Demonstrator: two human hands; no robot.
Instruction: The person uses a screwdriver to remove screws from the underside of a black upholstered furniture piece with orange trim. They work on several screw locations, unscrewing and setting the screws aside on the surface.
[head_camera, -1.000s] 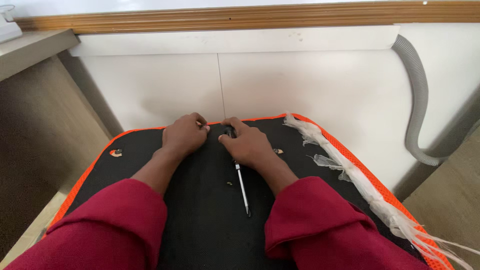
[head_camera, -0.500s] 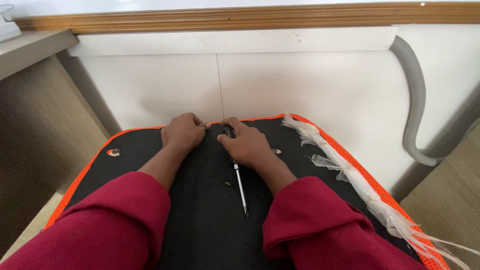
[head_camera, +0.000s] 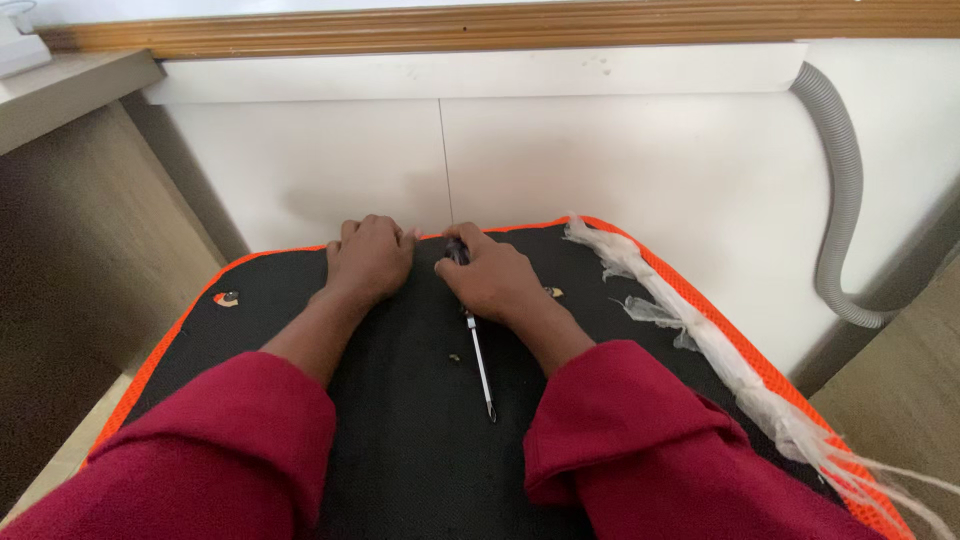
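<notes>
Both hands rest at the far edge of a black panel (head_camera: 400, 420) trimmed in orange mesh. The left hand (head_camera: 368, 258) lies knuckles up with its fingers curled in together, pressing on the panel's edge and holding nothing that can be seen. The right hand (head_camera: 492, 278) has its fingers closed around the dark handle of a screwdriver (head_camera: 478, 360), whose metal shaft runs back toward the person across the black surface, tip resting on it. A small screw (head_camera: 454, 357) lies just left of the shaft. A strip of torn clear plastic (head_camera: 720, 355) trails along the panel's right edge, and a grey hose (head_camera: 843, 190) hangs down the white wall.
</notes>
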